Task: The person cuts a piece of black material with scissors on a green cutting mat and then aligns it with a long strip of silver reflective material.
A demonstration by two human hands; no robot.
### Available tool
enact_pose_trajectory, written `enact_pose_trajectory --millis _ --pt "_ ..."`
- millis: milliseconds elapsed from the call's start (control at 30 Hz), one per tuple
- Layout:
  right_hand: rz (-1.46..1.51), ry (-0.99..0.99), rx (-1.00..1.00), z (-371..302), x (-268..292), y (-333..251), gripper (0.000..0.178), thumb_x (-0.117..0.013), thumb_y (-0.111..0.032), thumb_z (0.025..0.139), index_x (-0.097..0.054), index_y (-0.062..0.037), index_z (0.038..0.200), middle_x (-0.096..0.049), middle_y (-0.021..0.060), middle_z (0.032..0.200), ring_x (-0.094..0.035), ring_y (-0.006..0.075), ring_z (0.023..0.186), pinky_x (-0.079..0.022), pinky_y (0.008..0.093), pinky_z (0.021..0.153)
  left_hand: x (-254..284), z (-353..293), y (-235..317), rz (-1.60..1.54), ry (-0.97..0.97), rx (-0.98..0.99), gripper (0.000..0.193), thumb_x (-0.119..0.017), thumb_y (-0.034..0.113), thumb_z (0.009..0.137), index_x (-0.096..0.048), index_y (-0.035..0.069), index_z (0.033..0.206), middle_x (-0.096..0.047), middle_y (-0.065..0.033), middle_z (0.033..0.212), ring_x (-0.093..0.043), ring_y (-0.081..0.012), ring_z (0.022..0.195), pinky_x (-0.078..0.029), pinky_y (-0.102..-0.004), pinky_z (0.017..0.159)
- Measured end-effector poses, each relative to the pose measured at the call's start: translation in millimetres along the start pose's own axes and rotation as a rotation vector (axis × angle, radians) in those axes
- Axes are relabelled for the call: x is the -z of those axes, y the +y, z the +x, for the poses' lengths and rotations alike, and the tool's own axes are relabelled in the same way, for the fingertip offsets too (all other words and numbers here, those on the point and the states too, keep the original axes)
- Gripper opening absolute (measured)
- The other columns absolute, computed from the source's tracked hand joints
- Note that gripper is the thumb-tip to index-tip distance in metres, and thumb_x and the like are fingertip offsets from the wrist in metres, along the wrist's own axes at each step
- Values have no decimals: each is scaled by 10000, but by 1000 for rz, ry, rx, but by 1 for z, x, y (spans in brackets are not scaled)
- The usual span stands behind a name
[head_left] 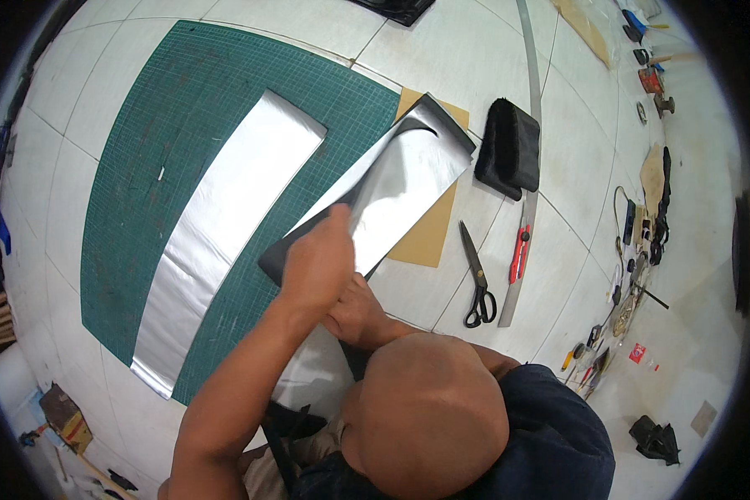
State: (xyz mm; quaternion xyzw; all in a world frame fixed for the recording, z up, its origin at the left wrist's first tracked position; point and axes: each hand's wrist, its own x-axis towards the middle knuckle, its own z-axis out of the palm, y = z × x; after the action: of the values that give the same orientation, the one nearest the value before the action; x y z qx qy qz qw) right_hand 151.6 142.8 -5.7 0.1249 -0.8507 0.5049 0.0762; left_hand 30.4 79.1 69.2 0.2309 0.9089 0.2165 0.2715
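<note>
A long silver-faced sheet with black showing along its edges point(412, 187) lies slantwise over the right side of the green cutting mat point(192, 92). Its silver layer bulges up at the far end, over a dark gap. My left hand point(321, 258) is closed on the sheet's left edge, thumb stretched along the silver. Just below it, my right hand point(357, 315) has its fingers curled at the near end, partly hidden by my left hand and forearm. Under my hands hangs another silver part point(312, 375); whether it belongs to the same sheet is hidden.
Another silver strip point(217, 225) rests on the mat. Tan board point(429, 233) shows under the held sheet. To the right lie black-handled scissors point(478, 292), a red utility knife point(519, 252) on a metal ruler point(512, 307), and a folded black fuzzy piece point(508, 146). Several tools line the far right.
</note>
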Motion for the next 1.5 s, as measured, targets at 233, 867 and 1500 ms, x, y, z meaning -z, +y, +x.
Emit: enact_pose_trajectory --millis 233,867,1500 --pt "-184 -92 18 -5 -5 6 319 -678 -22 763 -637 -57 1078 -650 66 1062 -597 219 1028 -411 370 832 16 -82 -48 -691 522 149 219 -483 119 984 -505 -4 1164 -630 -167 1050 -634 -222 942 -496 -334 816" --pt "-411 -702 234 -7 -26 2 250 -553 -112 794 -594 -32 1027 -667 113 1037 -603 265 962 -394 449 887 -136 -270 -118 -2072 1070 1144 484 -553 173 861 -435 -32 1283 -523 -161 1250 -490 -325 1215 -372 -466 1086" --pt "-428 -598 431 6 -67 -33 144 -591 -91 788 -596 -90 932 -689 31 940 -629 173 835 -395 381 764 -135 -381 -276 -1592 1500 1087 434 -586 66 883 -460 -14 1291 -571 -137 1212 -572 -300 1121 -472 -429 965"
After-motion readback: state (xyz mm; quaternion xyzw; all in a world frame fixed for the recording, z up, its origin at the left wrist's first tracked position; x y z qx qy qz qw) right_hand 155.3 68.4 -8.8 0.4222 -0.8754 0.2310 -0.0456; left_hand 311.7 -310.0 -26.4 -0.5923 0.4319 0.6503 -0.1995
